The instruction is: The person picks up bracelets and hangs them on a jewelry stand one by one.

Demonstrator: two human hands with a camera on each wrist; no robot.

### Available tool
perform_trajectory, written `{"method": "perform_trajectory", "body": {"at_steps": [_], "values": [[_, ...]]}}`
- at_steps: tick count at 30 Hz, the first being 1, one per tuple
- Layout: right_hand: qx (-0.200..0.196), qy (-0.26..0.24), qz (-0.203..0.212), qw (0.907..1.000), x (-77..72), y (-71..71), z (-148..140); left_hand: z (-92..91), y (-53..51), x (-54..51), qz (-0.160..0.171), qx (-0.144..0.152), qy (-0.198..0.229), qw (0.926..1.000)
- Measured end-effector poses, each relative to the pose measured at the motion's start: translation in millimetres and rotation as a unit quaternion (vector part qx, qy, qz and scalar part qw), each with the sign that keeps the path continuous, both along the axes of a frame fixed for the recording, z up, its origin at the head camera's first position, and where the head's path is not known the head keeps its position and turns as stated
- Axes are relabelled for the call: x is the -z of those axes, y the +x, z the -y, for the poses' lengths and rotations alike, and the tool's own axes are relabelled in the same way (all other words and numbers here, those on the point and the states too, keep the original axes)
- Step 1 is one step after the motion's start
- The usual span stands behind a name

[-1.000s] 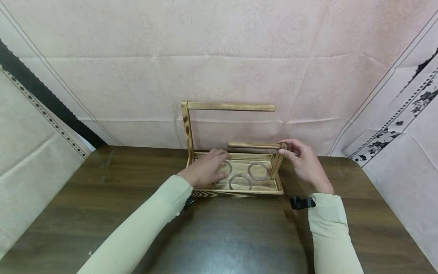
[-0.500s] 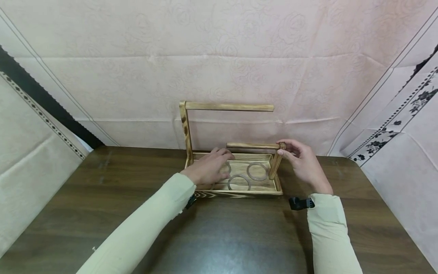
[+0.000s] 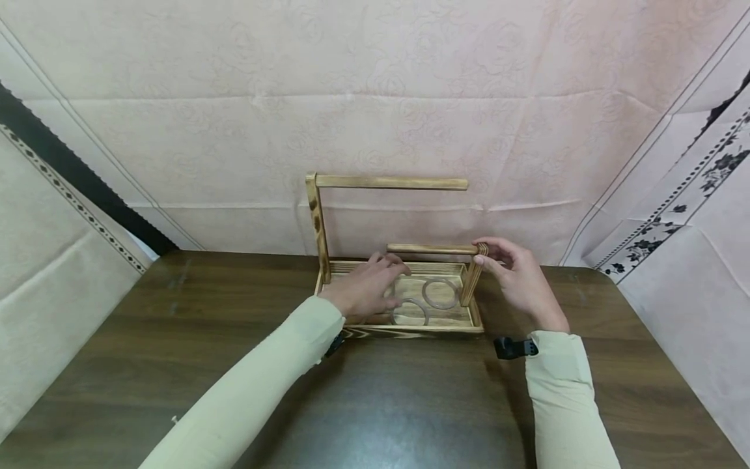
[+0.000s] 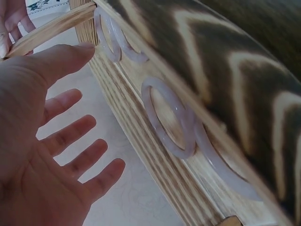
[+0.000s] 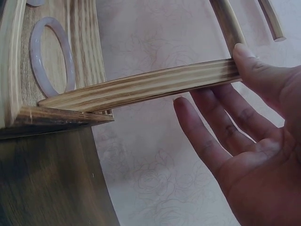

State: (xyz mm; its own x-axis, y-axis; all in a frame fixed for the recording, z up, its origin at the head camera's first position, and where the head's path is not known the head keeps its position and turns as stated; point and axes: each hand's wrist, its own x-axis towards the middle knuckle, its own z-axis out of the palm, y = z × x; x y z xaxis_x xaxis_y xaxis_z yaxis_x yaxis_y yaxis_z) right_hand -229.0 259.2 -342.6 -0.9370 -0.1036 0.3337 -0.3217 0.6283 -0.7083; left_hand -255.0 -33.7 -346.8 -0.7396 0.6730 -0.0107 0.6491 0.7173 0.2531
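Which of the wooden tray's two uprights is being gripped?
The shorter right upright: the right hand pinches its top. The taller left upright has no fingers around it.

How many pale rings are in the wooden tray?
4: back right ring, front right ring, back left ring and front left ring. The left hand mostly hides the left two in the head view.

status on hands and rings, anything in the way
Right hand pinches post. Left hand empty, over tray. Rings in tray. In the way: left hand, hiding some from head view.
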Motion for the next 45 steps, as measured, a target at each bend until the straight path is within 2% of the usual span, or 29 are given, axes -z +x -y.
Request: {"method": "perform_trajectory", "body": {"at_steps": [6,14,21,35,45], "values": [[0.002,-0.004,0.0,1.0,-1.1,0.1,0.5,-6.1,-1.6,1.0,-0.007,0.009,0.001,0.9999],[0.006,-0.004,0.012,0.9999,-0.8,0.8,0.0,-17.6,-3.8,-1.4,0.0,0.015,0.0,0.9999],[0.004,0.001,0.012,0.9999,-2.2,2.1,0.2,-26.8,-6.1,-2.5,-0.012,0.024,-0.013,0.9996],[0.007,0.003,0.014,0.9999,1.4,0.5,0.3,-40.9,-7.6,-4.0,0.01,0.022,-0.019,0.9995],[0.005,-0.001,0.012,0.9999,-0.6,1.3,0.1,-56.5,-13.9,-2.2,0.01,0.04,-0.021,0.9989]]}}
